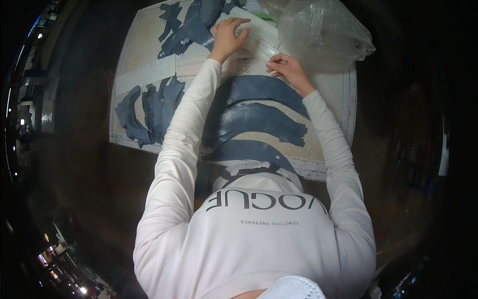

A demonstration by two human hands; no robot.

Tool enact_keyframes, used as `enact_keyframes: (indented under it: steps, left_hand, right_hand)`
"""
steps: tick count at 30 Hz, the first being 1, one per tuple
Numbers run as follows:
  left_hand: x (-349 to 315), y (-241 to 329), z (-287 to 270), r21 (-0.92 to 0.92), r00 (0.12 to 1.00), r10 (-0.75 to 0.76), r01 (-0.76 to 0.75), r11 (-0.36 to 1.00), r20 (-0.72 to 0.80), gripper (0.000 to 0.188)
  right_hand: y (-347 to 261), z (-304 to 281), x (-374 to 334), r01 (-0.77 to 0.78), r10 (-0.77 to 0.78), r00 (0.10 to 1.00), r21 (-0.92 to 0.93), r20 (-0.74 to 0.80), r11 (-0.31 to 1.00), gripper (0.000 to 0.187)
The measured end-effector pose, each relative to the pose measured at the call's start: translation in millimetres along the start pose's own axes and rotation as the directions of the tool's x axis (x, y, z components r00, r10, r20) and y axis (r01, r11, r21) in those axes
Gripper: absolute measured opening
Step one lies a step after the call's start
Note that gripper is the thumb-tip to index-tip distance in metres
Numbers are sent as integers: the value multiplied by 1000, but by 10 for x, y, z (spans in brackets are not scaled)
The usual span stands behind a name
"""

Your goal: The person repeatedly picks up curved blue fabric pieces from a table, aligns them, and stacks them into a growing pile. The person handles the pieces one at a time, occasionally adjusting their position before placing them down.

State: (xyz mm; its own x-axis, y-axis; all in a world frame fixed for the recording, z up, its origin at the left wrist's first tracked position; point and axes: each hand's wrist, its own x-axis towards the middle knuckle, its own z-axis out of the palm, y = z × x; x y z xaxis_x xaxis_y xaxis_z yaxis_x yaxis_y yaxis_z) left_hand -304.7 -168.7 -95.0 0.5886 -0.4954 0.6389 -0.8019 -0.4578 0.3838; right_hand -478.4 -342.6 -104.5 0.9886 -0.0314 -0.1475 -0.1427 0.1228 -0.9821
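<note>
Spanning the clear strip at the frame's upper centre, apparently to steady both ends: with left grip spread open, clasping nothing visible; with right grip curled narrow, too unclear to confirm as pinching.

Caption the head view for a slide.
Left hand and right hand at a pale strip, beyond curved blue-grey pieces.

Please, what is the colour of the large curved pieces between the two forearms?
The curved pieces are dark grey-blue, best seen in the head view.
</note>
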Motion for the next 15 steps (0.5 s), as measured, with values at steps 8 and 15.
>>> enact_keyframes:
  steps: [8,15]
  left_hand:
    - [-1044,614,-1397,-350,920,-369,391,851,130,15]
    - [-2145,1003,-1551,-25,879,-450,459,888,161,21]
  right_hand:
    - [188,194,-1241,-36,-53,985,-498,-163,866,30]
    - [615,638,-1563,98,-318,942,-821,-105,563,65]
